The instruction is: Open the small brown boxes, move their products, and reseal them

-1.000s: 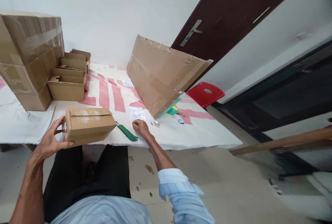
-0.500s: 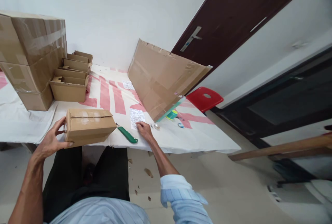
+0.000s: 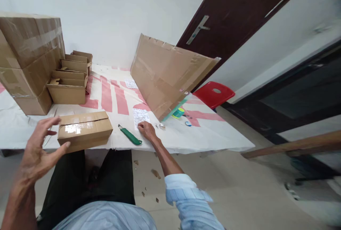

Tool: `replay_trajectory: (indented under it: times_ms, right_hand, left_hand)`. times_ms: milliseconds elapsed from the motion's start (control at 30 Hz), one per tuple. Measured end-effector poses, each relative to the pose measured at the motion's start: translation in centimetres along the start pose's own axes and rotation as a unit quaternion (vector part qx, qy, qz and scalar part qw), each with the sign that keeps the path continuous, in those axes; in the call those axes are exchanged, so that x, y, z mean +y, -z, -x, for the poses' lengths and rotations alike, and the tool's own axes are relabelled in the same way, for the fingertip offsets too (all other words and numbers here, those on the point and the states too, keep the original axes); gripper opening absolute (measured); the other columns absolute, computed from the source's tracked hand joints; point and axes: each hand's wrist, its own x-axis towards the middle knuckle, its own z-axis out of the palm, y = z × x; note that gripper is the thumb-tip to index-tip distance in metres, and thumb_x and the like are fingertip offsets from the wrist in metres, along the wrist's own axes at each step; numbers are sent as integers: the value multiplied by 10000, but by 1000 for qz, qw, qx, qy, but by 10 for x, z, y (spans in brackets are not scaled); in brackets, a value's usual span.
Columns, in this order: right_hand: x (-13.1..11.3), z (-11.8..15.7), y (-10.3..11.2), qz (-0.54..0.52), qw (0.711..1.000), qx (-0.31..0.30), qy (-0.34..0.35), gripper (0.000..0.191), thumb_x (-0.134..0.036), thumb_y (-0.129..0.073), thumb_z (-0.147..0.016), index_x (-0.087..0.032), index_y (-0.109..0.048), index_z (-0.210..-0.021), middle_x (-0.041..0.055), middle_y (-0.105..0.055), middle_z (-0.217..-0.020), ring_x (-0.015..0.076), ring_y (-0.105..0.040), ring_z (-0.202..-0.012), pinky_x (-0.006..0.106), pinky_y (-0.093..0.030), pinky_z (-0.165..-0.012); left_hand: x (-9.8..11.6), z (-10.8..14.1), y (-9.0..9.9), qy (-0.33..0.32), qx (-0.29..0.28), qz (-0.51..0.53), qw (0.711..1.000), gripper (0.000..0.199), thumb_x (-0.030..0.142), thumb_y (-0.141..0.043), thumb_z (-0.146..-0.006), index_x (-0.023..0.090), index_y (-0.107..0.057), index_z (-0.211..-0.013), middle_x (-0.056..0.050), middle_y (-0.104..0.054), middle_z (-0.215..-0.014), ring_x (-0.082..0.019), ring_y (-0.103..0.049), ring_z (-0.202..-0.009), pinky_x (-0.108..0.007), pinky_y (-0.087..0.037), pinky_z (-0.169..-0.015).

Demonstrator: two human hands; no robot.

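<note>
A closed brown cardboard box (image 3: 87,136) lies at the table's front edge, clear tape shining on its top. Just off its left end is my left hand (image 3: 42,148), open, with thumb and fingers spread apart. My right hand (image 3: 147,130) rests at the lower edge of a white sheet with a small printed pattern (image 3: 140,115). Its fingers are curled together, and whatever they may pinch is hidden. Between the box and my right hand lies a green box cutter (image 3: 130,135), blade end toward the box.
Large taped cartons (image 3: 32,59) are stacked at the left, beside several open small boxes (image 3: 68,93). A big cardboard panel (image 3: 167,77) leans at the back. A green tape roll (image 3: 178,113) and a blue roll (image 3: 188,124) lie right. Beyond stands a red chair (image 3: 214,95).
My left hand has let go of the box and moved left, its fingers spreading. The box now sits slightly farther left, away from the cutter. My right hand stays by the patterned sheet.
</note>
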Motion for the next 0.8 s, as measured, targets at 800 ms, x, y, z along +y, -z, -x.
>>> replay_trajectory:
  times_ms: [800]
  right_hand:
    - [9,-23,0,-143,986,-73,38,202,-332,-676,-821,-206,-834,-809,39,-823,-835,228,-737,-830,292,-547,-770]
  left_hand:
    - [29,-60,-327,-159,-386,-164,894,235,306,-508,-1015,204,-646,-1175,-126,-624,-1444,-336,-565,-1278,-534,-450,-1026]
